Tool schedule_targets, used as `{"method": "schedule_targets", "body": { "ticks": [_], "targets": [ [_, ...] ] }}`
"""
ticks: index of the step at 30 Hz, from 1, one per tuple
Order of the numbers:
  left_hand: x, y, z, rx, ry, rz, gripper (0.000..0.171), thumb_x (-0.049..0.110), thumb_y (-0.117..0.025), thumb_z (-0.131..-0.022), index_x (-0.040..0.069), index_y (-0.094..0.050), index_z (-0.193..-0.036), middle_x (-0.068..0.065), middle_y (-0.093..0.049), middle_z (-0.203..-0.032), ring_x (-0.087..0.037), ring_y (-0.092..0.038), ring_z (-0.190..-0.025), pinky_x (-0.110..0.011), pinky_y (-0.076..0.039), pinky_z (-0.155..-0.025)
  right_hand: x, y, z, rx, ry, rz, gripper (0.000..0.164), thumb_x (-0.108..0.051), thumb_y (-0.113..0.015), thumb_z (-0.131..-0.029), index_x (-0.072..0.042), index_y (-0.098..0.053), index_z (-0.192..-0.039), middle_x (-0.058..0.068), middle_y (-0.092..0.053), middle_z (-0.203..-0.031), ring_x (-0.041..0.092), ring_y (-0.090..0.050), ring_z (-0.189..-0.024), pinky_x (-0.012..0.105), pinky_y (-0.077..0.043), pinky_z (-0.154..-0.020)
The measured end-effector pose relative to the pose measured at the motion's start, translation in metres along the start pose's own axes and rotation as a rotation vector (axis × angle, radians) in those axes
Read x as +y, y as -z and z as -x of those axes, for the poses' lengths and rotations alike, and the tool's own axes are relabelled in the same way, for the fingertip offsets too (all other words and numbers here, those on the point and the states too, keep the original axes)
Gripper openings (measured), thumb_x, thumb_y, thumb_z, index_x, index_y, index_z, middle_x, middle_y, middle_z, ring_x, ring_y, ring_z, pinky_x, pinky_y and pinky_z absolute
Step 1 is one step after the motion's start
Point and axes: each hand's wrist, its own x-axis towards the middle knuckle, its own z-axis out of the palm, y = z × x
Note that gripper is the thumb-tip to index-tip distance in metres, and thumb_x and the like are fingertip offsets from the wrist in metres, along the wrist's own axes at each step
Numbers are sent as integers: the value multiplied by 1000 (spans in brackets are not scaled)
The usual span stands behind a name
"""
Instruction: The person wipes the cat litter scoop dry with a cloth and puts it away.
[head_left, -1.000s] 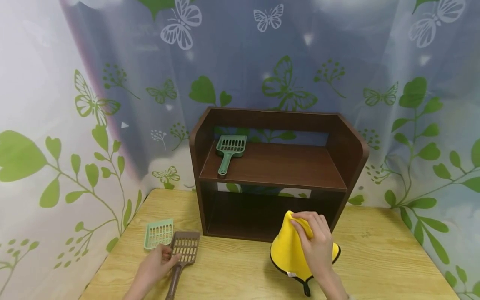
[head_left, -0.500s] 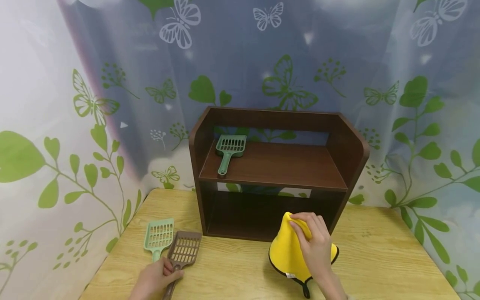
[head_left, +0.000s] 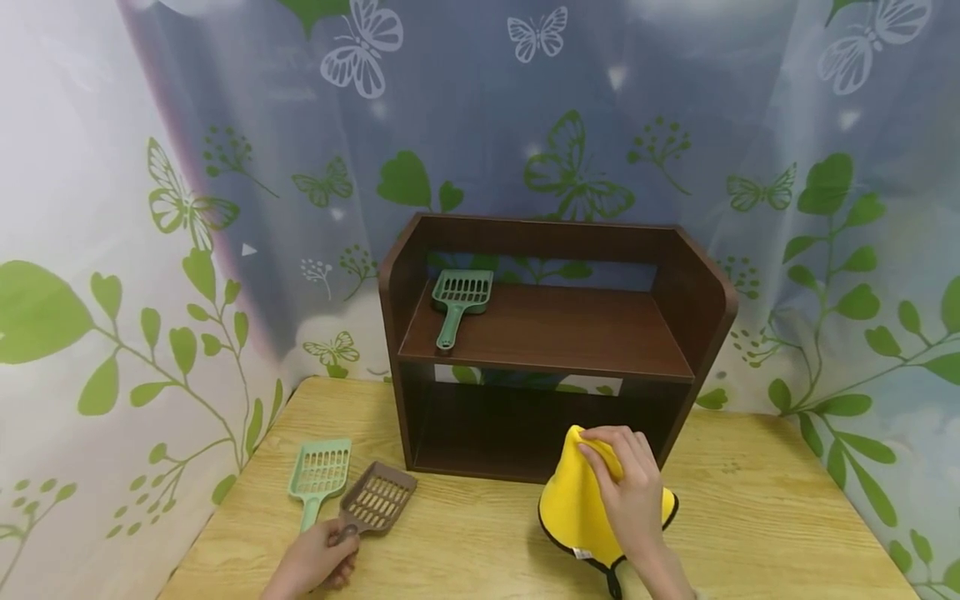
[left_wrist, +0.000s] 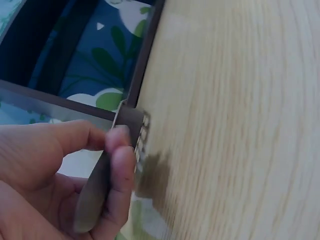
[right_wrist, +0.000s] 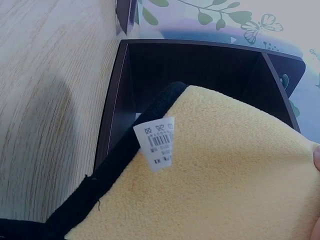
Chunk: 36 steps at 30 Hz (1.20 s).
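My left hand (head_left: 318,557) grips a brown litter scoop (head_left: 377,498) by its handle, near the table's left front. In the left wrist view the thumb and fingers close round the scoop's handle (left_wrist: 96,190), and its slotted head is seen nearly edge-on. Just left of it a light green litter scoop (head_left: 321,468) lies on the table, its handle end hidden by the hand. At the right my right hand (head_left: 633,492) pinches a yellow cloth (head_left: 572,504) by its top, so it hangs in a cone. The cloth has black edging, a hanging loop and a white label (right_wrist: 159,142).
A dark brown two-level shelf (head_left: 555,333) stands at the back of the wooden table (head_left: 465,542). On its upper board, at the left, lies a darker green litter scoop (head_left: 452,325). A patterned curtain (head_left: 480,125) hangs behind.
My left hand has slid down from the scoop heads to the brown scoop's handle and taken hold of it. The brown scoop's head has swung to the right. The right hand stays put with the cloth.
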Motion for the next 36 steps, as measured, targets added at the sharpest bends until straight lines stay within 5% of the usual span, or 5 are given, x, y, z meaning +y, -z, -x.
{"method": "schedule_targets", "body": {
  "ticks": [8, 16, 20, 24, 36],
  "targets": [
    [7, 8, -1, -88, -52, 97, 34, 18, -56, -104, -15, -61, -112, 4, -47, -71, -8, -40, -59, -19, -37, -54, 3, 2, -1, 23, 16, 0, 20, -1, -79, -82, -6, -73, -100, 5, -71, -97, 17, -53, -80, 21, -40, -74],
    [29, 4, -1, -150, -88, 98, 39, 29, -55, -106, -8, -62, -114, 3, -58, -73, -6, -36, -53, -17, -33, -49, 4, 8, -7, 8, 25, 12, 25, 6, -80, -79, -5, -73, -100, 5, -71, -95, 18, -52, -80, 20, -38, -75],
    [39, -3, -6, -160, -126, 91, 40, 29, -51, -108, -8, -63, -115, 1, -62, -75, -5, -34, -51, -17, -31, -48, 4, 8, -12, -15, 65, 14, 9, -13, -73, -93, -7, -74, -99, 3, -70, -95, 18, -53, -80, 22, -38, -74],
    [52, -12, -10, -176, -116, 105, 43, 29, -44, -110, -7, -66, -114, 0, -59, -74, -6, -35, -54, -17, -31, -49, 4, 6, -16, -32, 137, 51, 27, -33, -62, -100, -10, -75, -98, 2, -70, -93, 19, -52, -78, 24, -36, -74],
    [102, -50, -26, -206, -184, 148, 46, 22, -38, -109, -11, -70, -106, 6, -56, -63, -2, -39, -50, -17, -30, -47, -5, 6, -43, -32, 302, 134, 23, -32, -63, -99, -15, -77, -97, 1, -70, -94, 22, -53, -78, 30, -34, -72]
  ]
}}
